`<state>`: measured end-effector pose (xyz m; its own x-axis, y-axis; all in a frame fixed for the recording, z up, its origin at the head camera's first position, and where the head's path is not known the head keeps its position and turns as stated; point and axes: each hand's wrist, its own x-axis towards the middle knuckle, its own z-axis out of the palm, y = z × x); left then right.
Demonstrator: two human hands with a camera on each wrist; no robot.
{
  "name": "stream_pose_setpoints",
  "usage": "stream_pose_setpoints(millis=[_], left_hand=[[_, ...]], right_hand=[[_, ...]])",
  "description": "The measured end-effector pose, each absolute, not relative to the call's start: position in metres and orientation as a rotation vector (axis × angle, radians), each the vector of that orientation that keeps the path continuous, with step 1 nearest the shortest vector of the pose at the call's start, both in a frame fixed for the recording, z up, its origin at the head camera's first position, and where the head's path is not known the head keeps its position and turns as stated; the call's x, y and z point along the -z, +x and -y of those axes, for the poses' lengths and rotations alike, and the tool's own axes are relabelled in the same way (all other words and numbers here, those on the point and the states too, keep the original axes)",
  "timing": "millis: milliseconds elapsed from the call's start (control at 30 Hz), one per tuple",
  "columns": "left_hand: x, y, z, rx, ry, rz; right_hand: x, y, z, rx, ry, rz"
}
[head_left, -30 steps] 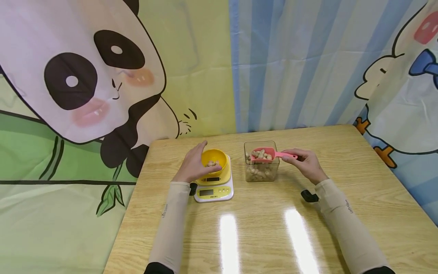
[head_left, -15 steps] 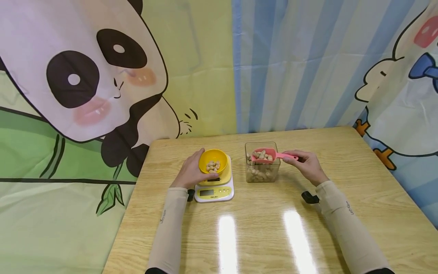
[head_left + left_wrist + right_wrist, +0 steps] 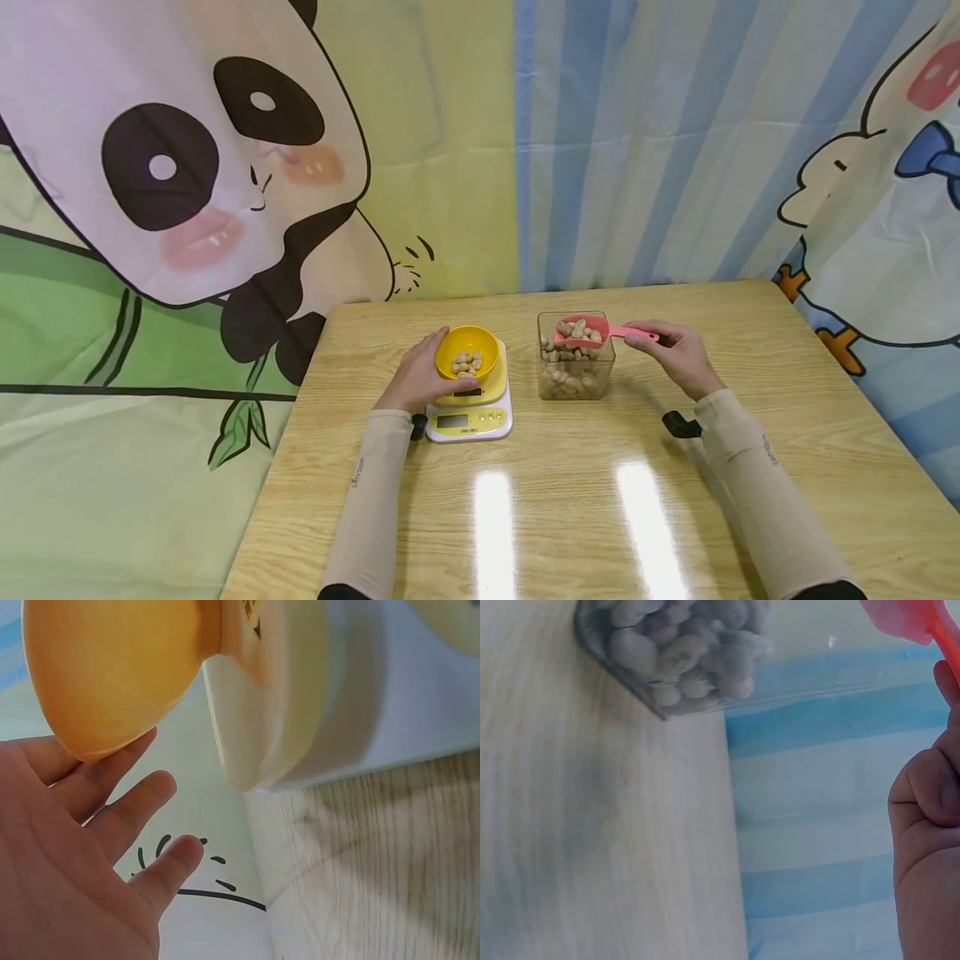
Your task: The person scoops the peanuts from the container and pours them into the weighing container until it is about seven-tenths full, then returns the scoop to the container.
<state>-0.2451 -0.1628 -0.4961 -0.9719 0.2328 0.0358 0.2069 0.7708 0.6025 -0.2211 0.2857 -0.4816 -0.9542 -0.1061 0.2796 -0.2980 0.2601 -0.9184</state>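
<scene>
In the head view my left hand [image 3: 416, 375] holds a small yellow bowl [image 3: 490, 346] from its left side, thumb along the front. In the left wrist view, fingers rest against the bowl's wall, the outer ones extended apart from it. Peanuts in the shell [image 3: 467, 364] lie in the bowl, which sits on a yellow-and-white kitchen scale [image 3: 472, 421]. My right hand [image 3: 678, 357] grips the handle of a pink scoop [image 3: 594, 325] loaded with peanuts, over a clear square container [image 3: 576, 385] of peanuts. The right wrist view shows only part of the scoop [image 3: 907, 616].
The wooden table [image 3: 570, 517] runs up to printed curtains [image 3: 630, 150] at the back and left. The container stands right of the scale with a gap between them. Black devices sit at both wrists, and beige sleeves cover the forearms.
My left hand has moved from over the bowl to its left side, uncovering the peanuts. The right hand has raised the loaded scoop slightly and shifted it a little to the right.
</scene>
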Motion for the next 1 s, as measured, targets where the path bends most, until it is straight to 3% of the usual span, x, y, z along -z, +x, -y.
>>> stream_pose_setpoints(millis=[433,1000], left_hand=[[0.497,-0.248,0.165,-1.002,0.387,-2.912],[0.495,-0.247,0.163,-0.951,0.375,-2.921]], right_hand=[[0.454,-0.232,-0.265,-1.770,0.446,2.349],[0.430,-0.238,-0.201,-1.900,0.658,2.315]])
